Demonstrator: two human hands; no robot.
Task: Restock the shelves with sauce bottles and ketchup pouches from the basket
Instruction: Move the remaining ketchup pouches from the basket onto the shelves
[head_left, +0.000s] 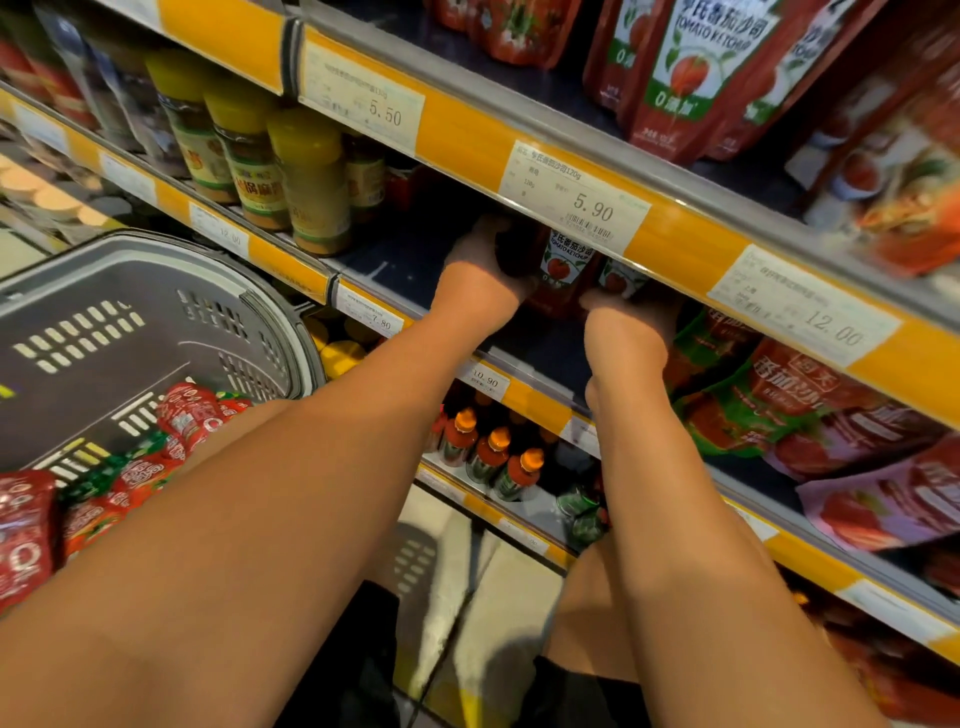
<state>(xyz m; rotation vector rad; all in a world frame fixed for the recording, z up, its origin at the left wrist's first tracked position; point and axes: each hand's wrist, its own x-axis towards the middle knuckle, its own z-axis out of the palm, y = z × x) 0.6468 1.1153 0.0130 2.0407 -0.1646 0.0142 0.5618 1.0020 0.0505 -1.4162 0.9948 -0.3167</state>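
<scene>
Both my arms reach into the middle shelf under the orange price rail (571, 171). My left hand (480, 273) grips the left side of a red tomato ketchup pouch (563, 265) standing on that shelf. My right hand (631, 330) holds the lower right of the pouches, next to a second red pouch (618, 278); its fingers are hidden behind the pouches. The grey basket (124, 317) at the left holds several red ketchup pouches (189, 415).
Yellow-capped jars (306, 176) stand on the same shelf to the left. Large ketchup pouches (691, 67) fill the shelf above; green and red pouches (769, 400) lie at the right. Orange-capped sauce bottles (491, 454) stand on the shelf below.
</scene>
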